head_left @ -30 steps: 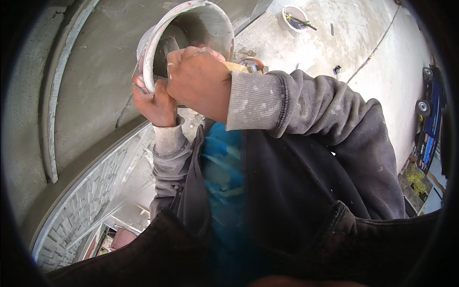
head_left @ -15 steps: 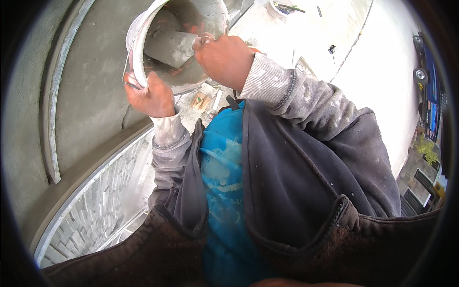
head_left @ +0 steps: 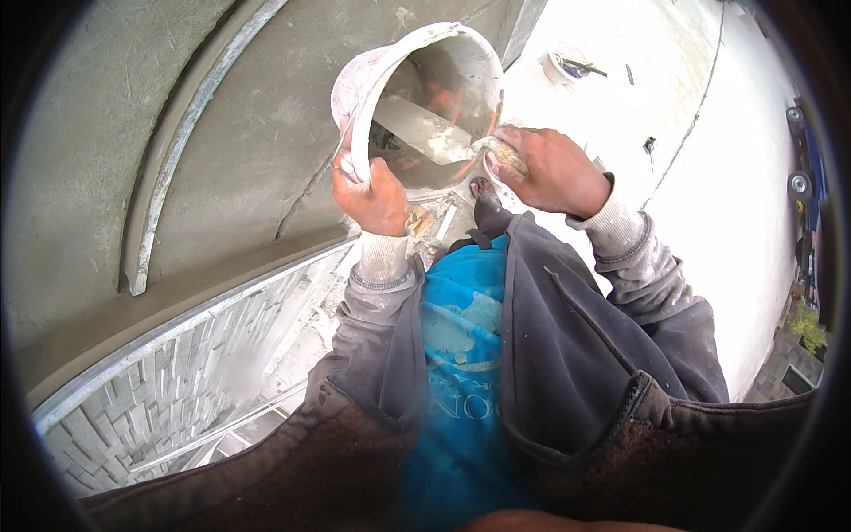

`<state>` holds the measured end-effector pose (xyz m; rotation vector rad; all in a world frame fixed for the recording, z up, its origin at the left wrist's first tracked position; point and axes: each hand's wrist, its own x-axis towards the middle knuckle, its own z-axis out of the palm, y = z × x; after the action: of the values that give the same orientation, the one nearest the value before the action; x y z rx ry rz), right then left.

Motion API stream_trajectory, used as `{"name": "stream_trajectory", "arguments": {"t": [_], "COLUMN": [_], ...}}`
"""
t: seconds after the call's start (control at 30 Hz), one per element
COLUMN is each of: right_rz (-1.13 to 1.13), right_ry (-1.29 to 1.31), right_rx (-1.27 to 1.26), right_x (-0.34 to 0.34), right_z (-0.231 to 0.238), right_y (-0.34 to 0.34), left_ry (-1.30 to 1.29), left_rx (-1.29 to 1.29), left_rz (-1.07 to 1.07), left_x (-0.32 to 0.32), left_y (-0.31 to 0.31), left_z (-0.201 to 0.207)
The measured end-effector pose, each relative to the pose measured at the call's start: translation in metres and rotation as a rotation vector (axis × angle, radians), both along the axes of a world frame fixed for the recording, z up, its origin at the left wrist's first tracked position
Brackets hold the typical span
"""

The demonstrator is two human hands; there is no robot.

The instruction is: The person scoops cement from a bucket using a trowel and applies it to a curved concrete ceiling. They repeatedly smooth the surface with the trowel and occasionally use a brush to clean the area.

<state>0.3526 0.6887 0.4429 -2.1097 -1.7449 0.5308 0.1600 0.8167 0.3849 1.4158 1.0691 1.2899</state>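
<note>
A white bucket (head_left: pixel 356 80), smeared with dried cement, is tilted so that its mouth faces me. My left hand (head_left: pixel 372 197) is closed on the near left rim, with the thin wire handle by its fingers. My right hand (head_left: pixel 558 173), to the right of the mouth, grips the worn handle of a trowel (head_left: pixel 424 129). The trowel's flat, pale grey blade reaches into the bucket and is coated with wet-looking residue. Shadow hides the bottom of the bucket in part.
A grey plastered wall (head_left: pixel 239 151) with a raised strip (head_left: pixel 191 115) runs along the left, above stone-strip cladding (head_left: pixel 168 390). Beyond the bucket, a small white pail (head_left: pixel 560 67) holds tools on the pale floor (head_left: pixel 683 257). Scraps (head_left: pixel 421 219) lie below; a blue vehicle (head_left: pixel 808 177) stands far right.
The view has shifted, so bucket and hands appear further right and lower. My right hand has drawn back to the right from the bucket's mouth, showing more of the trowel's handle.
</note>
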Motion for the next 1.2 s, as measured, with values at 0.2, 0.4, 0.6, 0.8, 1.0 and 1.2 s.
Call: {"name": "stream_trajectory", "arguments": {"t": [0.2, 0.4, 0.6, 0.8, 1.0, 1.2], "right_rz": [-0.209, -0.273, -0.271, -0.347, -0.365, -0.451], "right_ry": [0.182, -0.014, -0.111, -0.154, -0.192, -0.268], "right_rx": [0.145, 0.019, 0.201, -0.015, -0.258, -0.42], "right_x": [-0.017, -0.019, 0.024, 0.059, 0.078, 0.101], "right_z": [-0.038, -0.04, 0.0, -0.015, -0.003, 0.011], "right_y": [-0.034, -0.058, -0.075, -0.087, -0.127, -0.167], "left_ry": [-0.463, -0.536, -0.507, -0.522, -0.492, -0.504], "left_rx": [-0.369, -0.386, -0.427, -0.535, -0.579, -0.559], "left_rz": [0.15, 0.098, -0.002, -0.068, -0.07, -0.049], "left_x": [0.009, 0.028, 0.048, 0.05, 0.05, 0.046], "left_y": [0.017, 0.007, 0.006, 0.019, 0.017, 0.018], "left_z": [0.005, 0.0, 0.008, 0.01, -0.01, -0.028]}}
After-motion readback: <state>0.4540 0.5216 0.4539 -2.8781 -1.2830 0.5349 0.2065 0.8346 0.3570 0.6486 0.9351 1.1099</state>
